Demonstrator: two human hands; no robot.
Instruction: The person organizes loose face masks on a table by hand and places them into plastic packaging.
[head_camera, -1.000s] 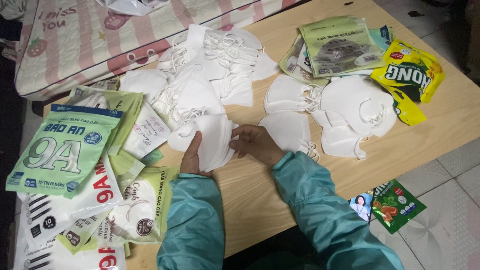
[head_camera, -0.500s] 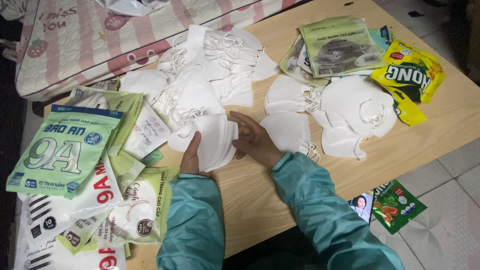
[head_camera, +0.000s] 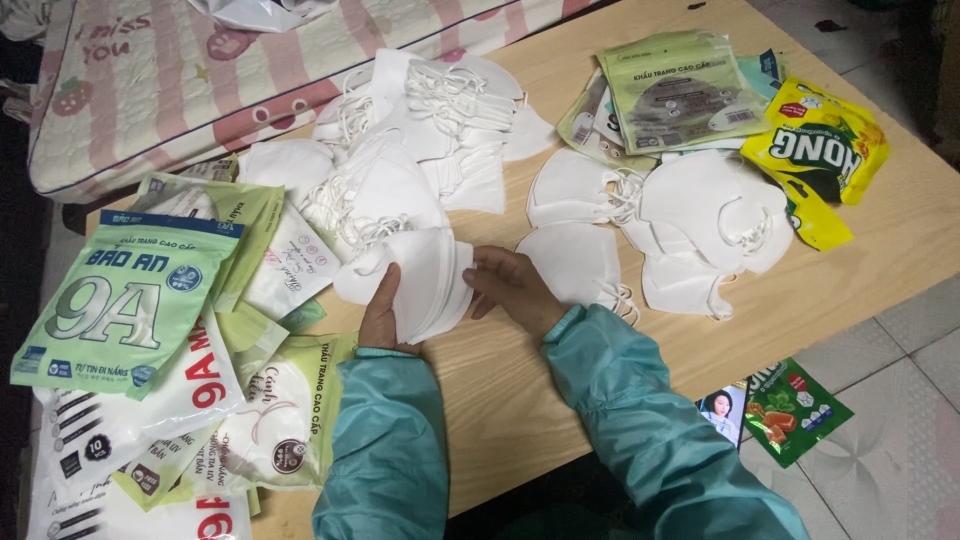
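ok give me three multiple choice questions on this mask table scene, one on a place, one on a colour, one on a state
1. Where does the yellow snack bag lie?
A. at the table's right end
B. under the left hand
C. on the floor

2. What colour are the sleeves?
A. red
B. teal
C. black

3. What is the state of the stack of white masks?
A. sealed in a packet
B. lying untouched
C. held between both hands

Answers:
1. A, it lies on the wooden table by the loose masks at the right end.
2. B, both arms are in teal fabric.
3. C, the left hand grips it from below and the right hand touches its right edge.
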